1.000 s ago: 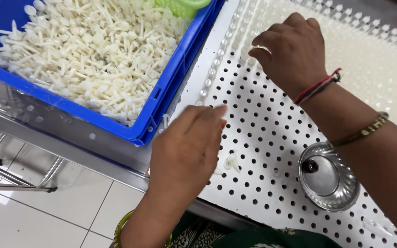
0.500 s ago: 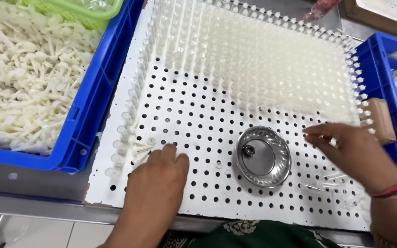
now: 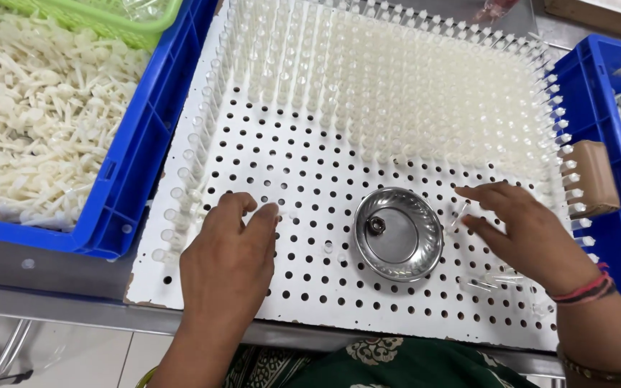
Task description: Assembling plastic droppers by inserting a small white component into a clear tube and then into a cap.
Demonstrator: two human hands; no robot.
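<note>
Head view: white perforated plastic board (image 3: 303, 179), far rows filled with clear tubes (image 3: 411, 93), near rows empty; left hand (image 3: 228, 262) flat, ungripping; right hand (image 3: 530, 233) pinching small clear tube (image 3: 458, 214) beside round steel bowl (image 3: 399, 233).

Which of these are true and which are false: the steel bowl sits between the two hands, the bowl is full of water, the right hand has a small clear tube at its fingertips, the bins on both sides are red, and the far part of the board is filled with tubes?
1. The steel bowl sits on the perforated white board between the left hand and the right hand. True.
2. The bowl is full of water. False: it holds only one small dark piece.
3. The right hand has a small clear tube at its fingertips. True.
4. The bins on both sides are red. False: the left bin and right bin are blue.
5. The board's far rows are filled with upright clear tubes. True.
</note>
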